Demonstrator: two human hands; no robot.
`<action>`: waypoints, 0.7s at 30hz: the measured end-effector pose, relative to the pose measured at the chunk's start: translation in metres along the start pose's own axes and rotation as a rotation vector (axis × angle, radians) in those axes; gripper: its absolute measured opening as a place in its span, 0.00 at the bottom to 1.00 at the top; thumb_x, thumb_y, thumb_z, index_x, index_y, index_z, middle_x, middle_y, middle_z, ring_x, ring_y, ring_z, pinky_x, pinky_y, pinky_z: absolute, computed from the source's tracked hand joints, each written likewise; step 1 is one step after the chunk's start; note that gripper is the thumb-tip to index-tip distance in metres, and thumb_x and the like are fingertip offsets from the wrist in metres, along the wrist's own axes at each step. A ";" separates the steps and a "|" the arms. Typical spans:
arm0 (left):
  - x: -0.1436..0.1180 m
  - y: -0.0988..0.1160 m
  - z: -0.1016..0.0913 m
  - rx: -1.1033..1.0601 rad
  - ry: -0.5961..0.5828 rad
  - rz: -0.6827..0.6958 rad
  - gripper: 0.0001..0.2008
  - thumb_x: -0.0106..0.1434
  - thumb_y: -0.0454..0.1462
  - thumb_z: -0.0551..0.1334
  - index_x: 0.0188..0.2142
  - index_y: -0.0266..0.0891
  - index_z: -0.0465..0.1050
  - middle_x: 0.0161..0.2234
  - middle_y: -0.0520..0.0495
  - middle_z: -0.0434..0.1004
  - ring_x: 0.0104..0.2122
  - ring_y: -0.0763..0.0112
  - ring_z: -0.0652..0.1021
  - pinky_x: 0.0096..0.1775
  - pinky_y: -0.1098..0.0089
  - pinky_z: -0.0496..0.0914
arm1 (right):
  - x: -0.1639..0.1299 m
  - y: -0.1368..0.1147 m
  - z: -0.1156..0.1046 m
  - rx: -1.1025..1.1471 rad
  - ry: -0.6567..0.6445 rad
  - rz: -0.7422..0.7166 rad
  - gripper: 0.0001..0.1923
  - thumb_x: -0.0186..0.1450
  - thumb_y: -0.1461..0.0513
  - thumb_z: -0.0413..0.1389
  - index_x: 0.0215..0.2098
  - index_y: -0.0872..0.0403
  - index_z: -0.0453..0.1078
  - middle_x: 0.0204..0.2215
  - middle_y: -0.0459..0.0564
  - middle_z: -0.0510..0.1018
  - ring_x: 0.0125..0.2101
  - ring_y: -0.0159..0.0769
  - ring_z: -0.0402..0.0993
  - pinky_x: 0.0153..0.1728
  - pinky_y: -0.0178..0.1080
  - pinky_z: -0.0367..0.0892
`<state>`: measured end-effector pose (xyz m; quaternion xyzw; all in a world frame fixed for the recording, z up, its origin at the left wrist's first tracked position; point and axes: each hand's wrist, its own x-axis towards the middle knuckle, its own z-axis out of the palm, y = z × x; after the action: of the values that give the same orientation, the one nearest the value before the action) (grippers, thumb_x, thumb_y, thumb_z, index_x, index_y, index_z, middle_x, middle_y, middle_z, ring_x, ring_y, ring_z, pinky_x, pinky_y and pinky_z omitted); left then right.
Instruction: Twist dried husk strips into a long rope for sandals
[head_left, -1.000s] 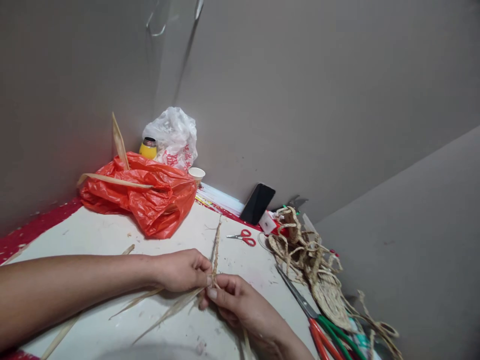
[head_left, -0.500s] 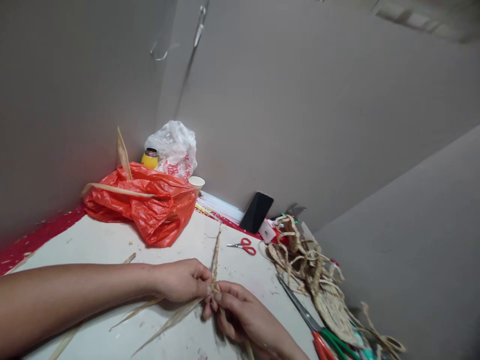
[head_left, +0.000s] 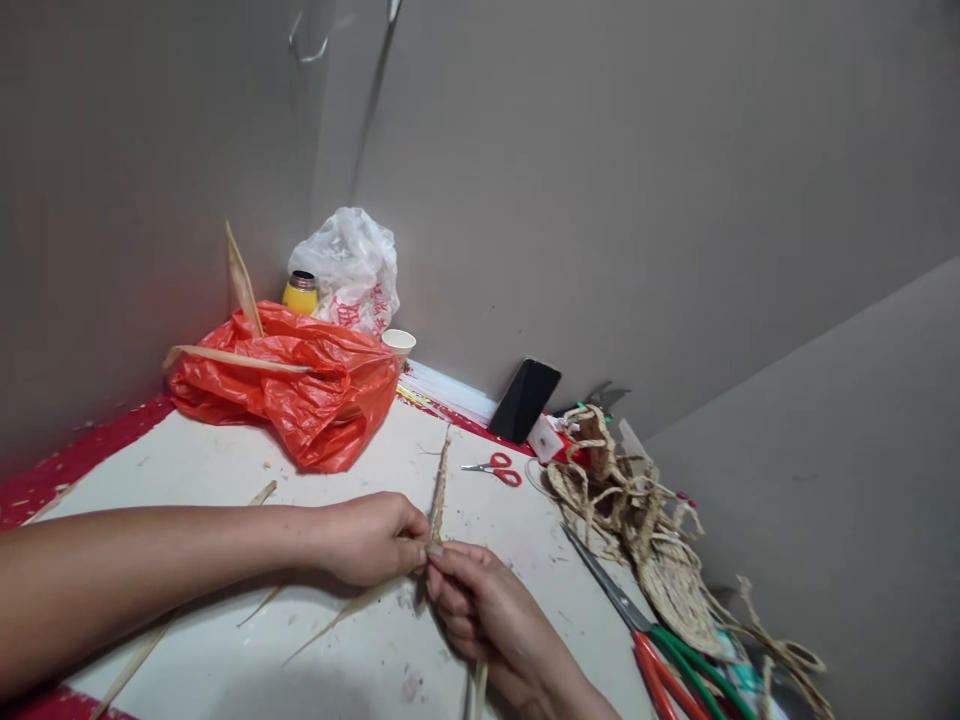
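A thin braid of dry, straw-coloured leaf strips (head_left: pixel 441 485) points away from me over the white tabletop. At its near end my left hand (head_left: pixel 379 540) and my right hand (head_left: pixel 480 600) meet, both closed with thumbs and fingertips pinching the strips. One loose strip (head_left: pixel 345 615) trails from under my left hand toward the lower left. Another strip (head_left: pixel 477 690) hangs below my right palm. The exact crossing of the strips is hidden by my fingers. Further strips (head_left: pixel 139 665) lie beneath my left forearm.
Small red-handled scissors (head_left: pixel 495 468) lie beyond my right hand, large shears (head_left: pixel 626 605) to its right. Woven straw pieces and cords (head_left: pixel 667 570) pile along the right edge. Further back are a red plastic bag (head_left: pixel 300 390), a paper cup (head_left: pixel 398 343), a yellow jar (head_left: pixel 301 293) and a phone (head_left: pixel 525 400).
The view has tilted slightly downward. My hands have drawn closer together at the braid's end, and my right fingers have closed in tighter. The strip under my left hand shows less.
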<state>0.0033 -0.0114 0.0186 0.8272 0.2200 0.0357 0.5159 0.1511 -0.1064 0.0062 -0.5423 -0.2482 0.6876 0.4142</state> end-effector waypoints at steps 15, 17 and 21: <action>-0.018 0.022 0.031 0.855 -0.109 0.011 0.16 0.39 0.28 0.64 0.32 0.35 0.74 0.28 0.40 0.76 0.26 0.57 0.74 0.29 0.65 0.63 | -0.005 0.011 0.012 0.097 0.051 -0.020 0.25 0.54 0.53 0.61 0.14 0.54 0.51 0.07 0.34 0.51 0.09 0.17 0.38 0.10 0.27 0.34; -0.023 0.020 0.037 0.810 -0.048 0.046 0.13 0.37 0.27 0.63 0.26 0.38 0.73 0.26 0.42 0.75 0.25 0.59 0.73 0.28 0.65 0.62 | -0.005 0.012 0.012 0.093 0.034 -0.025 0.22 0.54 0.53 0.61 0.15 0.55 0.56 0.07 0.34 0.51 0.09 0.17 0.38 0.11 0.27 0.34; -0.041 0.039 0.029 0.596 -0.150 0.236 0.13 0.43 0.29 0.62 0.13 0.42 0.57 0.14 0.50 0.65 0.19 0.67 0.67 0.24 0.67 0.58 | -0.003 0.009 0.008 0.104 -0.016 -0.003 0.15 0.55 0.55 0.62 0.26 0.60 0.70 0.08 0.32 0.51 0.10 0.17 0.36 0.11 0.27 0.33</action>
<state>-0.0128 -0.0668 0.0461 0.9618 0.0851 -0.0317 0.2581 0.1412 -0.1135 0.0029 -0.5142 -0.2163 0.7034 0.4406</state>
